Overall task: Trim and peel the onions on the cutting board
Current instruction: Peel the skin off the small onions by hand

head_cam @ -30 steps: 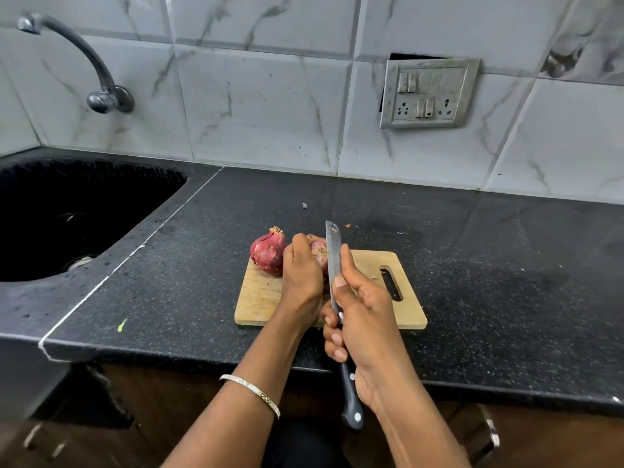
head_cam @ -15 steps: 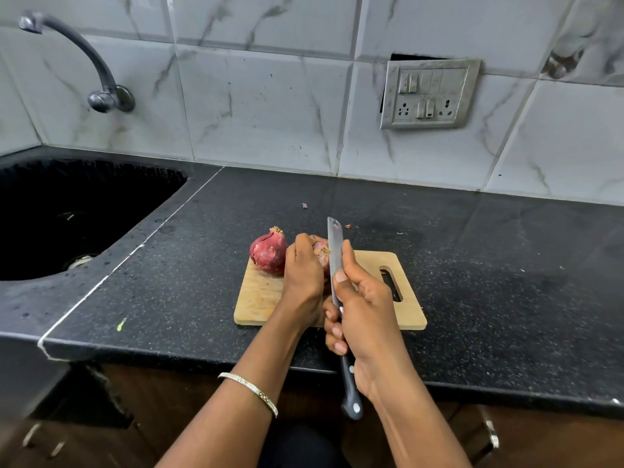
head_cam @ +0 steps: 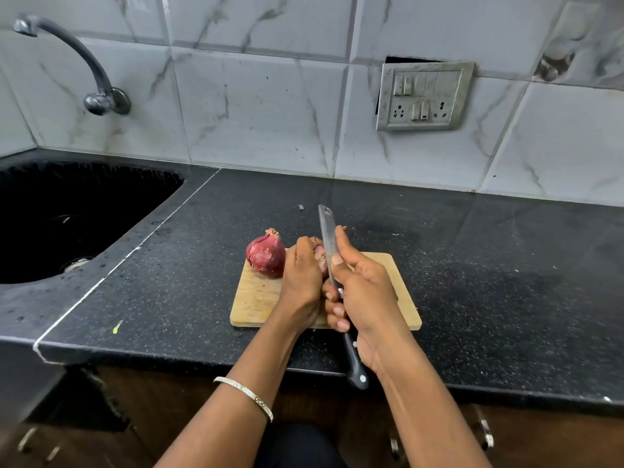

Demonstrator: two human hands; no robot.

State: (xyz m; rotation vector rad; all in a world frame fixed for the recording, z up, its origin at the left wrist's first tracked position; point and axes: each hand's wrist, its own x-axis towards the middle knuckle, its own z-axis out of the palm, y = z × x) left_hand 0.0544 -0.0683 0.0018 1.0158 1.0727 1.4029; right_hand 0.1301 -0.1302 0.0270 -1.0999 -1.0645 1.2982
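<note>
Since a second ago the knife [head_cam: 327, 238] has shifted a little, its tip now farther from the person and its blade against the root end of the held onion [head_cam: 319, 255]. Curled around that onion, the left hand [head_cam: 301, 278] pins it on the cutting board [head_cam: 256, 298]. Wrapped around the knife's handle, the right hand [head_cam: 363, 292] lays its thumb along the blade. A second onion [head_cam: 266, 253] sits unpeeled at the board's far left corner, on the black countertop [head_cam: 472, 265] beside the sink [head_cam: 67, 214].
</note>
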